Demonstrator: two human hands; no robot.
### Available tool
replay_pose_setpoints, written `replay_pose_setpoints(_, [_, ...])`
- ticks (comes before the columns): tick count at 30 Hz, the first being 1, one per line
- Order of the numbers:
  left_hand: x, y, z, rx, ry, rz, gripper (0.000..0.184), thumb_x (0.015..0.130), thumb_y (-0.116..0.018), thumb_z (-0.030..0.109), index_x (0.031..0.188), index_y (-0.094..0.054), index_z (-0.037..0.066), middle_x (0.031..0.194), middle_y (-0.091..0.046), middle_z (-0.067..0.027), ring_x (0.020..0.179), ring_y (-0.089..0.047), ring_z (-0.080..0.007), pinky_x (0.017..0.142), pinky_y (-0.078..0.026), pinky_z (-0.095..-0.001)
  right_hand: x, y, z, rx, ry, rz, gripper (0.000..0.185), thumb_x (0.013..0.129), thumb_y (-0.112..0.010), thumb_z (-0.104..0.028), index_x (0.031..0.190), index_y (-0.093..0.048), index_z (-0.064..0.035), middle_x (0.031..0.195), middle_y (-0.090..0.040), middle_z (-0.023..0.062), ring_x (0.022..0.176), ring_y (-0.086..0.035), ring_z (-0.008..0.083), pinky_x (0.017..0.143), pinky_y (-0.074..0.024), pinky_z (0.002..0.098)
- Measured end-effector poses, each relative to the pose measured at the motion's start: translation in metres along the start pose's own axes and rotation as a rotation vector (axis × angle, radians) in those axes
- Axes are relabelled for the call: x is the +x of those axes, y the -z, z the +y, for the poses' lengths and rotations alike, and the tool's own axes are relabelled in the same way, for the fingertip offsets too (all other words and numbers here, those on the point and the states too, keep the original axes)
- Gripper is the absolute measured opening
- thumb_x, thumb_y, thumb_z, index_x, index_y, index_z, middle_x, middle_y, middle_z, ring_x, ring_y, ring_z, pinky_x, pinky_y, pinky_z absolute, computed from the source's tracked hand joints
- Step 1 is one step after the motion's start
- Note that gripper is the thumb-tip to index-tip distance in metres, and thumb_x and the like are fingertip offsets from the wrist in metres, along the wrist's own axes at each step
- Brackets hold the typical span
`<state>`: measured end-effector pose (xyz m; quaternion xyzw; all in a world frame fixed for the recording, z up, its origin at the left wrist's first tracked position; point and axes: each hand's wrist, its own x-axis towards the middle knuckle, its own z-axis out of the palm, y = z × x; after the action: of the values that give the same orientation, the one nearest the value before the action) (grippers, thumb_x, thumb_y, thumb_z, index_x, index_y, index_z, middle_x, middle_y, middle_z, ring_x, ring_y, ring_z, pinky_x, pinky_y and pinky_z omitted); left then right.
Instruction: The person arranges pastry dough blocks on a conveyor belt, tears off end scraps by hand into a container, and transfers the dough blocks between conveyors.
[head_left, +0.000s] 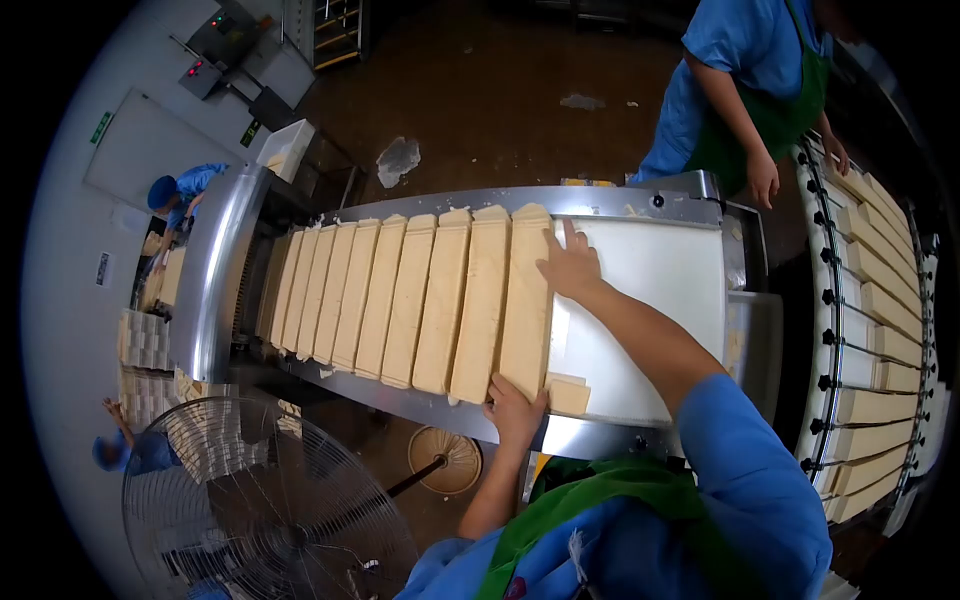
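Note:
A row of long, pale yellow slabs that look like layered dough (430,300) lies crosswise on the white conveyor belt (640,290). The rightmost slab (527,300) is between my hands. At its near end, my left hand (515,412) has its fingers curled around the corner. My right hand (575,268) reaches to the far end of the same slab, fingers spread, fingertips touching its right edge. Beside my left hand lies a small pale cut piece (568,395) on the belt. The undersides of the slabs are hidden.
Metal side rails (600,437) border the belt, and a steel machine housing (215,280) spans its left end. A caged fan (270,510) stands lower left. On the right, a co-worker (740,100) stands by a rack (870,330) holding more slabs. Other people work far left.

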<state>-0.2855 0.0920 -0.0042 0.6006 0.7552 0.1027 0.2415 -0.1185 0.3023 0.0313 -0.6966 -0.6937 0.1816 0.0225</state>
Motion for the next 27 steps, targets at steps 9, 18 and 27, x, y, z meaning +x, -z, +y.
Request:
replay_pose_setpoints(9, [0.006, -0.009, 0.004, 0.117, -0.015, -0.04, 0.1, 0.077, -0.065, 0.051, 0.132, -0.018, -0.017, 0.116, -0.041, -0.0276, 0.105, -0.046, -0.0408, 0.092, -0.034, -0.0554, 0.053, 0.018, -0.041, 0.032, -0.119, -0.12, 0.073, 0.083, -0.052, -0.061, 0.14, -0.033, -0.0189, 0.139, -0.029, 0.0149, 0.123, -0.042, 0.0301, 0.093, -0.0432, 0.0433])
replay_pose_setpoints(18, [0.009, 0.005, 0.048, -0.239, -0.115, -0.239, 0.083, 0.067, -0.078, 0.019, 0.125, -0.024, -0.005, 0.114, -0.037, -0.0291, 0.1, -0.048, -0.0477, 0.087, -0.045, -0.0485, -0.008, 0.045, 0.076, 0.228, -0.618, 0.002, 0.088, 0.072, -0.066, -0.048, 0.139, -0.029, -0.0053, 0.14, -0.026, 0.0199, 0.118, -0.045, 0.0395, 0.092, -0.0454, 0.0428])
replay_pose_setpoints(27, [-0.005, -0.046, 0.159, -0.266, -0.577, -0.142, 0.071, 0.067, -0.076, 0.013, 0.122, -0.034, -0.004, 0.11, -0.04, -0.0303, 0.108, -0.039, -0.0441, 0.092, -0.04, -0.047, -0.13, 0.067, 0.231, 0.517, -0.939, 0.616, 0.092, 0.065, -0.074, -0.037, 0.132, -0.024, -0.0002, 0.144, -0.017, 0.0256, 0.133, -0.024, 0.0445, 0.1, -0.0385, 0.0478])
